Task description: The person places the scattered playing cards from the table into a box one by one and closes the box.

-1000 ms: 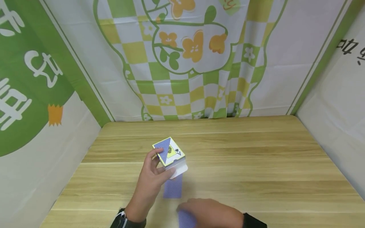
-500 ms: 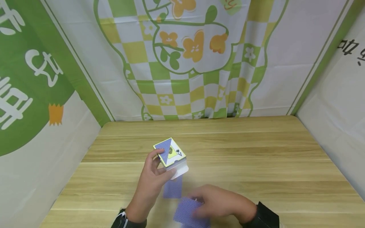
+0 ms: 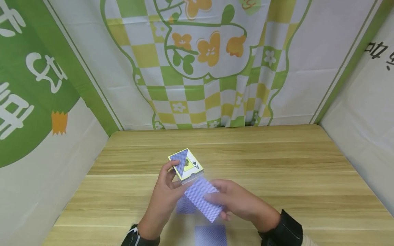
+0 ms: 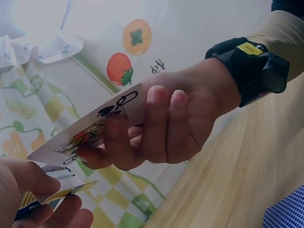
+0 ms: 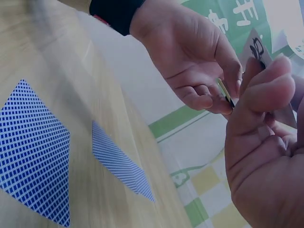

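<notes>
My left hand (image 3: pixel 163 196) grips a playing card box (image 3: pixel 188 165), whose blue checked and yellow side with an ace of spades faces up. In my right hand (image 3: pixel 244 201) is a blue-backed playing card (image 3: pixel 200 193), pinched between thumb and fingers and tilted. The left wrist view shows its face, a queen of spades (image 4: pixel 90 128). The held card's far end reaches the open end of the box and overlaps my left thumb in the head view. Face down on the table lie a card near the front edge (image 3: pixel 210 235) and another card (image 3: pixel 184 206), partly covered by the held one.
The wooden table (image 3: pixel 292 171) stretches out to both sides and behind the hands. A white cloth with green and yellow checks (image 3: pixel 203 92) hangs along the back. Printed cloth walls (image 3: pixel 77 147) close in the left and right sides.
My right hand has lifted a playing card off the front of the table and brought it up and forward to the box's open end. My left hand with the box has barely moved.
</notes>
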Motion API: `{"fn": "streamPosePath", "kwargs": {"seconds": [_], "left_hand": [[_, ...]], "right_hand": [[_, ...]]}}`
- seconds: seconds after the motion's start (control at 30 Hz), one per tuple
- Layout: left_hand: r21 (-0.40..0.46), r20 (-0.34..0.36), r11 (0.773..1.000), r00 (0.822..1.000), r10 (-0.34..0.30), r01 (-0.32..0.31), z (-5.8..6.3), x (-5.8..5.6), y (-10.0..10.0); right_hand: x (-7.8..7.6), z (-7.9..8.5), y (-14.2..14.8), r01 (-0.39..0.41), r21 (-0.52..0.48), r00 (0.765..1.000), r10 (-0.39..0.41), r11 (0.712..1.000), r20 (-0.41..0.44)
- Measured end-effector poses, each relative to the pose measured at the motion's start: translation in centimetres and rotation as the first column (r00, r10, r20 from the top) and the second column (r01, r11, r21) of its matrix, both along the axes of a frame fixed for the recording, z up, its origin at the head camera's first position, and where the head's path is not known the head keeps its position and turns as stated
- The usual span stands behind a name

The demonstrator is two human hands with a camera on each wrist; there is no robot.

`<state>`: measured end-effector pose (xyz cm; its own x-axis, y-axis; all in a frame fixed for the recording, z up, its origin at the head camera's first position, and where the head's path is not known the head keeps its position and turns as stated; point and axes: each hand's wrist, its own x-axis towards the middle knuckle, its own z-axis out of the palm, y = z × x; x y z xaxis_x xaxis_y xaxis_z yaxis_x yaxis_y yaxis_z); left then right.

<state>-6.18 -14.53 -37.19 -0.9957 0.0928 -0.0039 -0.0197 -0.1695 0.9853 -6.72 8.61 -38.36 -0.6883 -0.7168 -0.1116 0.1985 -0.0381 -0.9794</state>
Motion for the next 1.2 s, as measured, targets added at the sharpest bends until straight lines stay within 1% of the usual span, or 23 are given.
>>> {"fn": "streamPosePath", "kwargs": {"seconds": [0.2, 0.47, 0.6, 0.67, 0.9, 1.03, 1.2], "left_hand": [[0.007, -0.01, 1.0, 1.0, -0.029, 0.029, 0.0, -0.1, 0.0], [-0.017, -0.013, 1.0, 1.0, -0.026, 0.026, 0.0, 0.0, 0.0], [-0.011, -0.015, 0.999, 0.999, -0.031, 0.03, 0.0, 0.0, 0.0], [-0.006, -0.015, 0.999, 0.999, -0.033, 0.033, 0.0, 0.0, 0.1], [0.01, -0.015, 1.0, 1.0, -0.023, 0.023, 0.0, 0.0, 0.2], [0.015, -0.013, 1.0, 1.0, -0.018, 0.018, 0.1, 0.1, 0.3], [-0.009, -0.004, 1.0, 1.0, -0.023, 0.023, 0.2, 0.2, 0.2]], "right_hand": [[-0.1, 0.3, -0.4, 0.049, -0.033, 0.998, -0.048, 0.998, 0.034], [0.0, 0.7, -0.6, 0.048, -0.061, 0.998, -0.046, 0.997, 0.042], [-0.1, 0.6, -0.8, 0.06, -0.089, 0.998, -0.056, 0.994, 0.04], [-0.1, 0.6, -0.8, 0.075, -0.107, 0.996, -0.071, 0.991, 0.045], [-0.1, 0.5, -1.1, 0.148, -0.136, 0.985, -0.133, 0.98, 0.114], [-0.2, 0.6, -1.3, 0.142, -0.145, 0.987, -0.129, 0.979, 0.098], [-0.1, 0.7, -1.1, 0.171, -0.136, 0.984, -0.163, 0.976, 0.065]]}}
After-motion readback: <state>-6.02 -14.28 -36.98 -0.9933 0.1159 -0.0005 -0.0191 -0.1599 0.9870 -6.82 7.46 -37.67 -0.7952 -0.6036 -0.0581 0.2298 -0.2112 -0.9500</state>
